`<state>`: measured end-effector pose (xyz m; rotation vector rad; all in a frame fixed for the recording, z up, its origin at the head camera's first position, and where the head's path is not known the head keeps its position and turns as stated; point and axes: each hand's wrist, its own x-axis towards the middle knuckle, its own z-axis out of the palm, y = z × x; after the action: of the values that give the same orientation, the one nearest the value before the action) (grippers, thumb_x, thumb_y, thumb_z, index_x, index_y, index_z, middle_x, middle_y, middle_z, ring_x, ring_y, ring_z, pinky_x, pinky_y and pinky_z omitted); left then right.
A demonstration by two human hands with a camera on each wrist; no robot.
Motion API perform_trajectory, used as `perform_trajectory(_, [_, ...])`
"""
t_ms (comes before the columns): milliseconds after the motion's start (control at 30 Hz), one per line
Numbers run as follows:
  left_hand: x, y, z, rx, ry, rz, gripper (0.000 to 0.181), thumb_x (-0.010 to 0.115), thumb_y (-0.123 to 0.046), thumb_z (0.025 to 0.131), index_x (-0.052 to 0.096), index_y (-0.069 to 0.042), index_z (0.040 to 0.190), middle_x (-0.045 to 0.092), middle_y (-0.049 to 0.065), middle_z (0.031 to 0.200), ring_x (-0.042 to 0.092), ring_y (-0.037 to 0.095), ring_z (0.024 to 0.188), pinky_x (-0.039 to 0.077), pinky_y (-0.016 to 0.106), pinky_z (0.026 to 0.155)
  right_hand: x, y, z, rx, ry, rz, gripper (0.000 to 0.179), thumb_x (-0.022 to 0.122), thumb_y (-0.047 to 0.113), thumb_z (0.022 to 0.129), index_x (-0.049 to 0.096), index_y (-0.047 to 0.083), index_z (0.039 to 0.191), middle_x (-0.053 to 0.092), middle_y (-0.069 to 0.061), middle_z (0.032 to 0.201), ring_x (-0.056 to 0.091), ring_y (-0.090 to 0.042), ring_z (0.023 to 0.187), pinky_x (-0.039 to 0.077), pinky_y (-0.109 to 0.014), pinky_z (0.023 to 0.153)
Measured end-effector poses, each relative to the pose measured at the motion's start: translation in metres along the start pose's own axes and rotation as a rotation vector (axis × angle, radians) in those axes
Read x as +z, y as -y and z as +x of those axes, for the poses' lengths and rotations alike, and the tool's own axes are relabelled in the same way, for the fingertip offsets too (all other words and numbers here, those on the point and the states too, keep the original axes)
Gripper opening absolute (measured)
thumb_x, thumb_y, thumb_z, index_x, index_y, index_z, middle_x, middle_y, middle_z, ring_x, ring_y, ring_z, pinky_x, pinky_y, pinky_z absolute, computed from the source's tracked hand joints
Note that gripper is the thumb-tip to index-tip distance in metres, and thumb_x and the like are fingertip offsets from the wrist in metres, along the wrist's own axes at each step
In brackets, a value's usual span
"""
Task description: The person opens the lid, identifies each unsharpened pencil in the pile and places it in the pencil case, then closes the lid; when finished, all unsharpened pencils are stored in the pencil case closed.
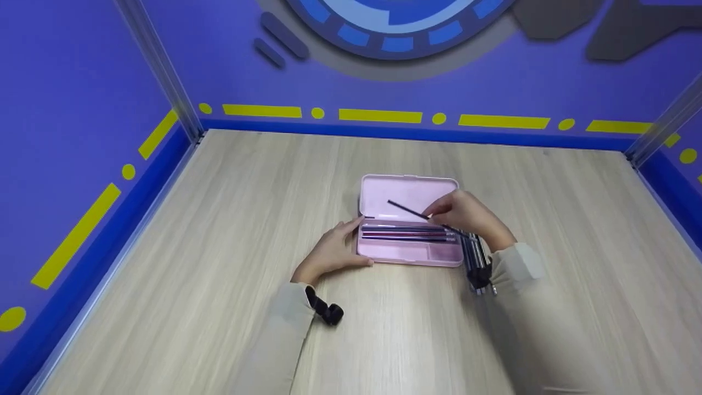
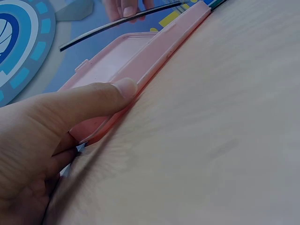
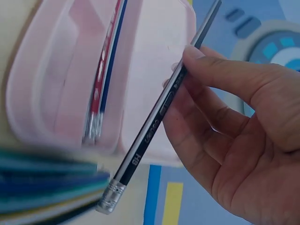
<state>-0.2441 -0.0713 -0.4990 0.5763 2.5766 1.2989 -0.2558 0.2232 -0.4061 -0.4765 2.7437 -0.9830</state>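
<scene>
A pink pencil case (image 1: 384,189) lies with its lid laid back on the table. Several pencils (image 1: 406,233), dark ones and a red one, lie lengthwise in its rear compartment. My left hand (image 1: 332,249) grips the case's left end, the thumb (image 2: 124,89) against its front wall and the fingers around the side. Above the case, my right hand (image 1: 469,214) pinches a black pencil (image 3: 157,112) with a pale stripe, "HB" print and a metal eraser end. That pencil is slanted, its eraser end toward the right, and touches nothing in the case.
Immediately right of the case is a bundle of several pencils (image 1: 476,260), blurred in the right wrist view. A small divided section (image 1: 444,252) sits at the case's front right. Blue panels (image 1: 384,93) border the wooden table (image 1: 263,181). A black camera (image 1: 330,314) hangs at my left wrist.
</scene>
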Motion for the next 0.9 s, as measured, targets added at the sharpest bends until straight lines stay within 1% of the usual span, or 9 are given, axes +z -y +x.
perform_trajectory(100, [0.001, 0.000, 0.001, 0.012, -0.002, 0.008, 0.104, 0.088, -0.039, 0.061, 0.036, -0.023, 0.150, 0.041, 0.016, 0.149, 0.033, 0.038, 0.140, 0.025, 0.052, 0.116, 0.007, 0.007, 0.007, -0.013, 0.032, -0.031, 0.016, 0.069, 0.000, 0.083, 0.076, 0.002, 0.097, 0.075, -0.014, 0.091, 0.060, -0.011, 0.073, 0.051, -0.021, 0.067])
perform_trajectory(233, [0.001, 0.000, 0.001, 0.020, -0.002, 0.010, 0.104, 0.088, -0.038, 0.061, 0.036, -0.022, 0.149, 0.043, 0.016, 0.148, 0.040, 0.034, 0.136, 0.029, 0.048, 0.116, 0.015, 0.014, 0.013, -0.008, 0.062, -0.079, 0.015, 0.072, 0.000, 0.081, 0.077, 0.003, 0.094, 0.075, -0.012, 0.089, 0.060, -0.011, 0.072, 0.054, -0.026, 0.069])
perform_trajectory(367, [0.001, 0.000, 0.001, 0.020, -0.003, 0.009, 0.103, 0.088, -0.037, 0.061, 0.037, -0.022, 0.149, 0.044, 0.015, 0.147, 0.041, 0.032, 0.135, 0.029, 0.047, 0.116, 0.022, 0.019, 0.017, 0.008, 0.081, -0.101, 0.015, 0.073, -0.001, 0.079, 0.077, 0.003, 0.092, 0.075, -0.012, 0.088, 0.063, -0.013, 0.074, 0.057, -0.033, 0.073])
perform_trajectory(600, [0.001, 0.000, 0.001, 0.024, 0.000, 0.016, 0.102, 0.088, -0.036, 0.062, 0.037, -0.021, 0.149, 0.045, 0.013, 0.148, 0.039, 0.032, 0.137, 0.028, 0.047, 0.116, 0.035, 0.025, 0.022, -0.011, 0.108, -0.138, 0.016, 0.074, -0.003, 0.077, 0.077, 0.002, 0.091, 0.075, -0.013, 0.089, 0.069, -0.019, 0.079, 0.058, -0.037, 0.077])
perform_trajectory(667, [0.001, 0.000, 0.001, 0.022, 0.001, 0.023, 0.102, 0.087, -0.037, 0.062, 0.036, -0.021, 0.149, 0.044, 0.013, 0.148, 0.039, 0.032, 0.137, 0.029, 0.046, 0.116, 0.039, 0.028, 0.023, -0.018, 0.109, -0.168, 0.015, 0.074, -0.003, 0.076, 0.078, 0.004, 0.090, 0.075, -0.011, 0.087, 0.068, -0.020, 0.080, 0.055, -0.038, 0.086])
perform_trajectory(733, [0.001, 0.000, 0.001, 0.025, 0.001, 0.029, 0.102, 0.087, -0.036, 0.062, 0.036, -0.021, 0.149, 0.044, 0.013, 0.148, 0.040, 0.032, 0.137, 0.029, 0.045, 0.116, 0.042, 0.030, 0.024, -0.030, 0.109, -0.197, 0.015, 0.074, -0.003, 0.076, 0.078, 0.004, 0.089, 0.075, -0.010, 0.086, 0.069, -0.021, 0.080, 0.054, -0.040, 0.087])
perform_trajectory(833, [0.002, 0.000, 0.001, 0.019, -0.001, 0.029, 0.103, 0.088, -0.037, 0.062, 0.036, -0.022, 0.150, 0.043, 0.013, 0.148, 0.039, 0.032, 0.137, 0.029, 0.045, 0.116, 0.045, 0.032, 0.026, -0.018, 0.106, -0.234, 0.016, 0.074, -0.003, 0.076, 0.078, 0.006, 0.088, 0.075, -0.008, 0.086, 0.067, -0.020, 0.081, 0.052, -0.040, 0.087])
perform_trajectory(900, [0.001, 0.000, 0.001, 0.017, -0.001, 0.024, 0.102, 0.088, -0.036, 0.062, 0.037, -0.022, 0.149, 0.044, 0.013, 0.148, 0.038, 0.034, 0.138, 0.028, 0.046, 0.116, 0.047, 0.032, 0.028, -0.006, 0.105, -0.239, 0.016, 0.073, -0.003, 0.076, 0.078, 0.006, 0.089, 0.075, -0.008, 0.087, 0.067, -0.020, 0.081, 0.056, -0.039, 0.080])
